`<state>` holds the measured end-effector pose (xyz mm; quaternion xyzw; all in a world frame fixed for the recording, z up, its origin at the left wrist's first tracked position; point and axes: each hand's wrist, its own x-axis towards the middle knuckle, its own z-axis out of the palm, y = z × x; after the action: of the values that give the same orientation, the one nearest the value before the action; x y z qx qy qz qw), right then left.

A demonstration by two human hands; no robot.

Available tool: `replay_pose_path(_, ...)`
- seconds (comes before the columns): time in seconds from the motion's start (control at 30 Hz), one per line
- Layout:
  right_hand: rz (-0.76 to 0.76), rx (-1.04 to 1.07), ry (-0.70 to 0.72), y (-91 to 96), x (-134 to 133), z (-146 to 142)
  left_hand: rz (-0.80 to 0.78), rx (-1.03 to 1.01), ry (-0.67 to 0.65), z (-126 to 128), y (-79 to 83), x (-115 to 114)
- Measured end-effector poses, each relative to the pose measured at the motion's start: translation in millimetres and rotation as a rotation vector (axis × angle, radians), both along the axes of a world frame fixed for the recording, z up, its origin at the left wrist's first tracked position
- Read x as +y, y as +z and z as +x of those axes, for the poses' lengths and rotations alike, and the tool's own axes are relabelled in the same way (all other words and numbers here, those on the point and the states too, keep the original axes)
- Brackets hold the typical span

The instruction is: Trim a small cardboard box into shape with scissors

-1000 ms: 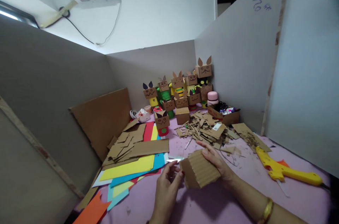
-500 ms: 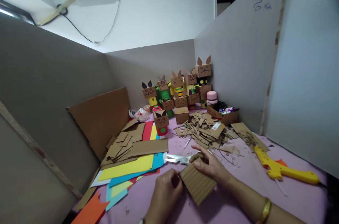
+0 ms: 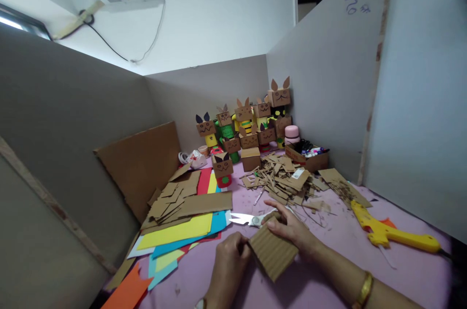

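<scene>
A small cardboard box (image 3: 274,250), its ribbed brown face turned up toward me, is held tilted just above the table near the front. My right hand (image 3: 286,226) grips its far right side, the thumb on top and the index finger stretched away. At the box's left corner, my left hand (image 3: 233,253) is closed with its fingers pinched against the edge; the fingertips are partly hidden. White-handled scissors (image 3: 251,220) lie just beyond the box with their blades apart, pointing left.
Yellow glue gun (image 3: 394,236) on the right. Cardboard scraps (image 3: 280,177) are heaped behind the hands. Several cardboard animal figures (image 3: 243,113) stand at the back. Coloured paper (image 3: 175,232) and cardboard sheets (image 3: 171,202) cover the left. Grey partitions (image 3: 321,80) enclose the table.
Both hands keep their hold on the cardboard box, which has hardly moved. The view has shifted very slightly.
</scene>
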<state>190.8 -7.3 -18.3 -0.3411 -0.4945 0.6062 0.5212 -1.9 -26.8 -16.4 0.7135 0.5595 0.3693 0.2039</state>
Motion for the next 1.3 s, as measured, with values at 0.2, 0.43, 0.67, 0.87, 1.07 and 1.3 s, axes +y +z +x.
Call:
replay_pose_path(0.2, -0.087, 0.043, -0.01, 0.0, 4.1, 3.7, -0.134, -0.22, -0.112, -4.4, 0.8, 1.6)
replay_pose_path(0.43, -0.097, 0.04, 0.008, 1.2, 2.6, 4.9, -0.25, -0.3, -0.183, -3.7, -6.2, 5.5)
replay_pose_path(0.67, -0.018, -0.042, 0.016, 7.3, -4.3, 0.5, -0.144, -0.135, -0.051, 3.4, 2.4, -5.3)
replay_pose_path(0.87, 0.0, -0.06, 0.01, 10.6, -5.7, -0.6, -0.107, -0.116, 0.014, 10.0, 5.1, -7.6)
replay_pose_path(1.07, -0.069, 0.025, 0.008, 5.1, -2.7, -0.2, -0.16, -0.287, 0.037, 1.9, -3.6, 1.4)
replay_pose_path(1.3, -0.118, 0.102, -0.019, 5.6, -0.6, 1.2, -0.351, -0.615, -0.06, 4.4, -5.1, 0.7)
